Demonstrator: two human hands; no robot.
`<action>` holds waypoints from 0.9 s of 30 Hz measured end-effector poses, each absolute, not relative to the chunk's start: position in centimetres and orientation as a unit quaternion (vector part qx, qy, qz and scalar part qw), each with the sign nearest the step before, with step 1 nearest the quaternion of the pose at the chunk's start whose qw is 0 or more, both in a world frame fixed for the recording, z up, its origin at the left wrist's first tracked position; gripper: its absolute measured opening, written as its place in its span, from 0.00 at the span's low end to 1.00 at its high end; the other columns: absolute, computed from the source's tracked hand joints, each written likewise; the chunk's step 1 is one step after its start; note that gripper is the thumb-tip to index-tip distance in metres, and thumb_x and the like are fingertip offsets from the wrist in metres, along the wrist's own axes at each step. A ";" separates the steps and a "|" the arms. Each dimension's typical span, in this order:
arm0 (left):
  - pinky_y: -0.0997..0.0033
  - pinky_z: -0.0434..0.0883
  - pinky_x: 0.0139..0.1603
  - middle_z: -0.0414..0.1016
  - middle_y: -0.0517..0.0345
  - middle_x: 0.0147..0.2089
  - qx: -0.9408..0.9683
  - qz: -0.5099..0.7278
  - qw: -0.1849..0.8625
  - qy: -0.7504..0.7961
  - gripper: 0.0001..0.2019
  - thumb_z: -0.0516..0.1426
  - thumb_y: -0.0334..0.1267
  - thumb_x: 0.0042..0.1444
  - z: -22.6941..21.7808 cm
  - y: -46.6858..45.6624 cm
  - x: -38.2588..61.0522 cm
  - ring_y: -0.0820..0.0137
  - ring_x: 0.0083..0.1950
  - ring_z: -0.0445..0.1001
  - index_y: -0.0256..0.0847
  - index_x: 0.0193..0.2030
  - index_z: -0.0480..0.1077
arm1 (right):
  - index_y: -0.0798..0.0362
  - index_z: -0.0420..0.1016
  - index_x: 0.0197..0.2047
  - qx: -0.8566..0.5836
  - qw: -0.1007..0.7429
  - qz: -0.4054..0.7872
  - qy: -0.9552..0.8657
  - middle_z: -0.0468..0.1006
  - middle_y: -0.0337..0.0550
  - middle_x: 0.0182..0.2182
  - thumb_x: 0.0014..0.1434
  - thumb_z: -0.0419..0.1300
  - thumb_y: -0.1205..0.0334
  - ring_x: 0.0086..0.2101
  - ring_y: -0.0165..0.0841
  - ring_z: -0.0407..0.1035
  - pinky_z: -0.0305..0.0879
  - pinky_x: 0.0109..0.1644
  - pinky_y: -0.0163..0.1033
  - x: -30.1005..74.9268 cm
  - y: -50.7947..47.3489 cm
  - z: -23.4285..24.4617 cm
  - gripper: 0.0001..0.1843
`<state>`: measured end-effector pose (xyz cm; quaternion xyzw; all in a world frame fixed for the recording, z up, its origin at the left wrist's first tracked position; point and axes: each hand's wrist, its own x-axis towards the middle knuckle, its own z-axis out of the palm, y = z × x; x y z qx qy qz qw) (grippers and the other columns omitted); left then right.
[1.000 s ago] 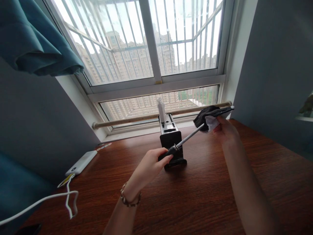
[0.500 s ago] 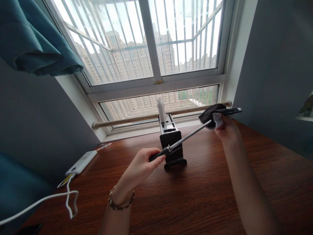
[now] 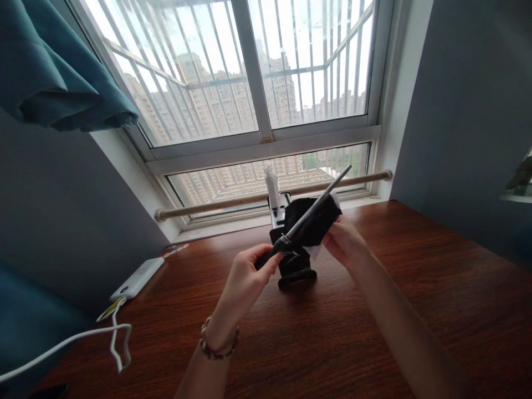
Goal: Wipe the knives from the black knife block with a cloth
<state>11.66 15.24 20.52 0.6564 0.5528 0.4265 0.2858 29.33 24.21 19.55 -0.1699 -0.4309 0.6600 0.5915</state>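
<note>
My left hand [image 3: 249, 271] is closed round the black handle of a long steel rod [image 3: 320, 200], which slants up to the right. My right hand [image 3: 344, 244] grips a black cloth with a white lining [image 3: 313, 224], wrapped round the lower part of the rod near the handle. Behind both hands a black knife block [image 3: 296, 266] stands on the wooden table [image 3: 332, 332], with a white handle [image 3: 272, 185] sticking up from it.
A white power bank [image 3: 137, 278] lies at the table's left edge with a white cable [image 3: 103, 332] trailing off it. A window with bars and a horizontal rail [image 3: 216, 202] runs behind the table. A teal curtain [image 3: 50, 72] hangs at upper left.
My right hand has slid the cloth down the rod from its tip to near the handle. The rod has tilted up more steeply.
</note>
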 end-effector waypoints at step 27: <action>0.77 0.48 0.18 0.55 0.66 0.20 0.661 0.348 0.458 0.481 0.17 0.55 0.49 0.55 19.8 16.3 11.5 0.80 0.20 0.52 0.34 0.34 0.64 | 0.59 0.72 0.21 -0.233 0.603 0.634 -0.425 0.74 0.41 0.21 0.28 0.68 0.70 0.22 0.29 0.67 0.65 0.25 0.31 31.7 26.2 19.3 0.11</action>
